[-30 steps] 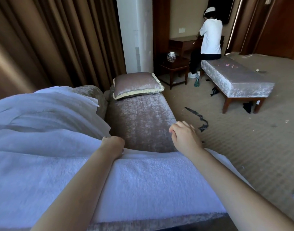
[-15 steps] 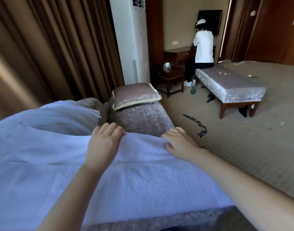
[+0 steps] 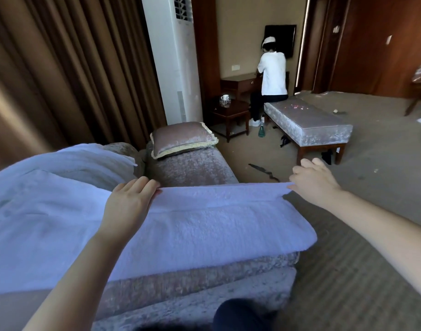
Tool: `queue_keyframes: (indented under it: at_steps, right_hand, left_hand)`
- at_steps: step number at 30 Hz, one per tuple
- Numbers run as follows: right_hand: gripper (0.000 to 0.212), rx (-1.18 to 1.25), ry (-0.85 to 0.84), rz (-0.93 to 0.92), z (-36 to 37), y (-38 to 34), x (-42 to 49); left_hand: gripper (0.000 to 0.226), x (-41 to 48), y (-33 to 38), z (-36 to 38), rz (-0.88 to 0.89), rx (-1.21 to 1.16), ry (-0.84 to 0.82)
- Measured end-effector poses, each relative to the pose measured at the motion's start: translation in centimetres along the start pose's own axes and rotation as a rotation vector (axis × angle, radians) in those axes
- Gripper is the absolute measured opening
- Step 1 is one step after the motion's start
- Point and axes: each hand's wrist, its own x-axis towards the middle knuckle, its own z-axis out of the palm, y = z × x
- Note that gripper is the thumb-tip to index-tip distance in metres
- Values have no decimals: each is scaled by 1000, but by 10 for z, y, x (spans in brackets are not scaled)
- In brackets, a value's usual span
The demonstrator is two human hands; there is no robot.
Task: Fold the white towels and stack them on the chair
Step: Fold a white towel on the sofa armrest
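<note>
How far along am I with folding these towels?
Early. The towel lies spread across the chair, far edge doubled over. In hand: left hand rests on that edge, right hand pinches its corner. Left: finish this fold, then the rumpled towels heaped beside it; no folded stack shows.

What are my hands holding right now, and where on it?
The white towel, by its far edge: the right hand pinches the right corner; the left hand rests over that edge, thumb hidden, so its grip is unclear.
</note>
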Motion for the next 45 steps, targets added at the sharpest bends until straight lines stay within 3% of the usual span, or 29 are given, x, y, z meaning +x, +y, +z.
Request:
queue_keyframes:
  at_steps: [3, 5, 8, 11, 13, 16, 18, 20, 22, 25, 27, 31, 34, 42, 45]
  right_hand:
    - [29, 7, 87, 27, 2, 2, -24]
    - [18, 39, 244, 62, 4, 4, -40]
    - [20, 64, 465, 110, 4, 2, -58]
    - [17, 88, 555, 54, 5, -1, -75]
    - [12, 94, 571, -42, 12, -4, -89]
    - [17, 45, 479, -215, 32, -10, -112]
    - [29, 22, 328, -286, 42, -13, -122]
    - [30, 58, 249, -309, 47, -13, -126]
    - [25, 169, 247, -224, 47, -8, -124]
    - [41, 396, 186, 82, 43, 2, -109]
    - [47, 546, 78, 186, 32, 7, -89]
    - [63, 668, -176, 1, 13, 13, -50]
    - [53, 692, -258, -178, 16, 17, -43]
    - [8, 657, -327, -224, 25, 33, -37]
    - [7, 681, -304, -217, 32, 42, -43]
  left_hand:
    - [29, -12, 6, -9, 6, 0, -19]
    - [30, -22, 11, -15, 15, 10, -31]
    - [28, -40, 17, -22, 61, 5, -19]
    - [5, -65, 24, -20, 123, 22, -21]
    - [20, -84, 26, -14, 171, 36, -71]
    - [30, -99, 29, -11, 224, 44, -157]
    - [11, -98, 33, -14, 192, 18, -170]
    - [24, -89, 40, -18, 160, -35, -172]
    - [32, -74, 48, -18, 138, -49, -140]
    - [31, -42, 71, -9, 109, -48, -106]
    - [24, -19, 91, 2, 143, -74, -108]
    - [19, 16, 129, 29, 205, -145, -138]
    - [22, 30, 144, 48, 215, -137, -176]
    - [32, 28, 155, 77, 82, -219, -271]
    - [33, 24, 153, 78, 12, -256, -262]
